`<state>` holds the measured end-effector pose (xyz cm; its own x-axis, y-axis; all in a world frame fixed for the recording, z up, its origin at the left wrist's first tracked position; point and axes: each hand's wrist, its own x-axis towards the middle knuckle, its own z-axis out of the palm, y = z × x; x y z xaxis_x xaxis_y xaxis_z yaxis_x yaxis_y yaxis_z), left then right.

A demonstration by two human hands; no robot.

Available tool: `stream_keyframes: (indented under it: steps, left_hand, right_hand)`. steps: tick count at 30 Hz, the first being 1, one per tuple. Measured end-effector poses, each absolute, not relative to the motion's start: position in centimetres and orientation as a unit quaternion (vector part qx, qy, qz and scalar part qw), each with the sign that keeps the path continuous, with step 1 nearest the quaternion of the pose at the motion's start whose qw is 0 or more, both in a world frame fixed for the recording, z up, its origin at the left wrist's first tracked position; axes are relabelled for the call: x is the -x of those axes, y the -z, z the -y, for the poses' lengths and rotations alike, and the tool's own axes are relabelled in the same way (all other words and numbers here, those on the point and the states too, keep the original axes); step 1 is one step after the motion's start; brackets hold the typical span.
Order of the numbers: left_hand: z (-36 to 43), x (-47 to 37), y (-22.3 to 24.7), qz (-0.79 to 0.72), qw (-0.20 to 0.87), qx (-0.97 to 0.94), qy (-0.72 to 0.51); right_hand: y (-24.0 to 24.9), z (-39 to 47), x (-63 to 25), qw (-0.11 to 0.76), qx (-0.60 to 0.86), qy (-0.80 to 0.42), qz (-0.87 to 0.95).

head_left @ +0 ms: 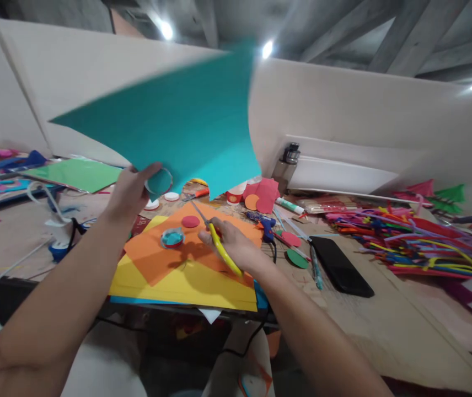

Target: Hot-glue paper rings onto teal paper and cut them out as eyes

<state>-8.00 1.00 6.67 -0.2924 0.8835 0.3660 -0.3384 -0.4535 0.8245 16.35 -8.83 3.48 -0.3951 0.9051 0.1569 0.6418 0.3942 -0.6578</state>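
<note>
My left hand pinches the lower left edge of a large teal paper sheet, raised above the table and blurred at its top. A pale circle outline shows at the sheet's lower corner, and a rounded notch is cut from its bottom edge. My right hand grips yellow-handled scissors, blades pointing up and left below the sheet, apart from it. Under the hands lie orange paper and yellow paper. On the orange paper rest a red paper circle and a small round clear-rimmed piece with teal inside.
To the right are a blue glue gun, a green paper circle, a pen, a black phone and a heap of pipe cleaners. Orange-handled scissors lie behind. Green paper is at left.
</note>
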Motion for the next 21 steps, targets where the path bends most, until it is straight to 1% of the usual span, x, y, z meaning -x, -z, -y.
stream_keyframes:
  steps: [2, 4, 10, 12, 15, 21]
  left_hand:
    - [-1.3, 7.1, -6.1, -0.314, 0.475, -0.326, -0.754]
    - [-1.6, 6.4, -5.7, -0.331, 0.512, -0.280, -0.741]
    - [-1.8, 3.7, -5.1, -0.323, 0.565, -0.267, -0.711]
    - [-1.3, 2.6, -5.0, -0.294, 0.567, -0.290, -0.713]
    - [-0.5, 1.2, -4.8, -0.259, 0.538, -0.310, -0.740]
    - [0.6, -0.8, -4.5, -0.223, 0.527, -0.284, -0.770]
  right_hand:
    - [-3.5, 8.6, -16.3, 0.275, 0.479, -0.264, 0.791]
    - [-3.4, 8.3, -16.2, 0.297, 0.472, -0.265, 0.786]
    - [-2.7, 7.9, -16.1, 0.362, 0.456, -0.251, 0.773]
    - [-2.6, 7.8, -16.0, 0.376, 0.457, -0.251, 0.766]
    - [-2.8, 7.8, -15.8, 0.393, 0.465, -0.252, 0.752]
    - [-3.3, 8.3, -15.5, 0.404, 0.481, -0.273, 0.728]
